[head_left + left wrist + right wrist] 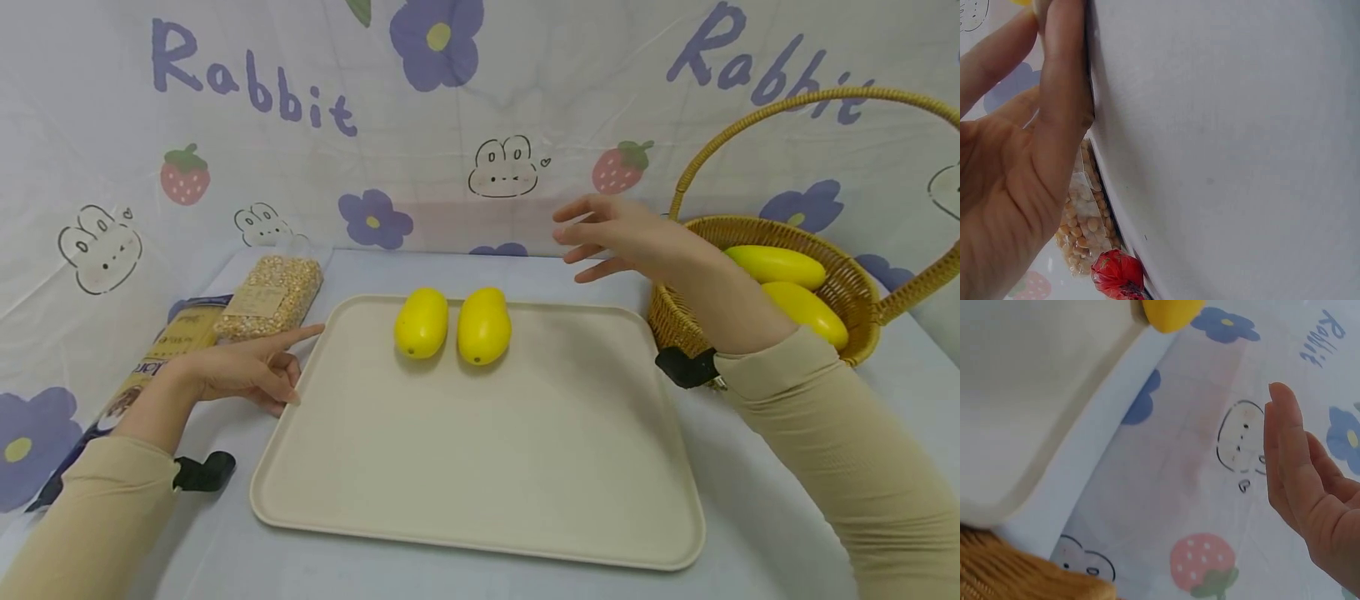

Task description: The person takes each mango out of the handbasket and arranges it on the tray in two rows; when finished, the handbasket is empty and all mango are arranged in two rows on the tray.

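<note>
My left hand (pixel 247 371) is at the left edge of a beige tray (pixel 480 467). Its thumb and curled fingers pinch the rim, while the index finger stretches out along it. Two smooth yellow oval fruits (pixel 422 325) lie side by side near the tray's back edge. In the air beyond the back right of the tray is my right hand (pixel 622 237), holding nothing, its fingers loosely extended. The right forearm passes over the front left of a wicker basket (pixel 862 292) with yellow fruits (pixel 776 265) in it, hiding part of it.
A bag of corn kernels (pixel 273 287) and a blue-and-gold package (pixel 168 342) lie left of the tray. A red wrapped thing (pixel 1117 274) shows low in the left wrist view. The basket's tall handle (pixel 750 121) arches up at right, before a printed cloth backdrop (pixel 480 108).
</note>
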The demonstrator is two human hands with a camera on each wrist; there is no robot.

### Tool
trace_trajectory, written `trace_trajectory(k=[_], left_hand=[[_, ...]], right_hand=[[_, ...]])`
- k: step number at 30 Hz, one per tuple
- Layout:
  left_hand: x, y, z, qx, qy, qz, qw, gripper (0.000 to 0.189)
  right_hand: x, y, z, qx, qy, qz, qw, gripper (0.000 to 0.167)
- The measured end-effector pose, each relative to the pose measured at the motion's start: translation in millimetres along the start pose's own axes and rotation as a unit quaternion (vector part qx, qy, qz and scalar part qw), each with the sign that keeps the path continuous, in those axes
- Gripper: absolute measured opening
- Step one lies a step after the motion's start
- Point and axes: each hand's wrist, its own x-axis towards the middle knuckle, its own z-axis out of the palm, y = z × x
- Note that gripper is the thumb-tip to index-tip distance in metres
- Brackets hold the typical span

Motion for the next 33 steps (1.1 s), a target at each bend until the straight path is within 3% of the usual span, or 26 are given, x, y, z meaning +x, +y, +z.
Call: trace_trajectory(k=[7,15,27,33], left_hand=[[-0.1,0.9,0.0,0.002,0.002,-0.001,1.0000,0.110],[-0.9,1.9,0.6,0.004,0.000,-0.003,1.0000,0.110],[-1.6,1.0,1.1,0.001,-0.005,0.002,1.0000,0.110],[-0.9,0.3,1.4,-0.006,-0.009,0.007,0.9999,0.110]], right_hand=[[-15.0,4,-29,-0.003,0.036,-0.004,0.9993,0.061],[-27.0,24,-65,-0.015,0.067,-0.012,0.9976,0.063],[-43.7,49,-113,0.027,0.100,0.016,0.9945,0.058],[-43.1,70,-133,0.034,0.092,0.034,0.9946,0.050]])
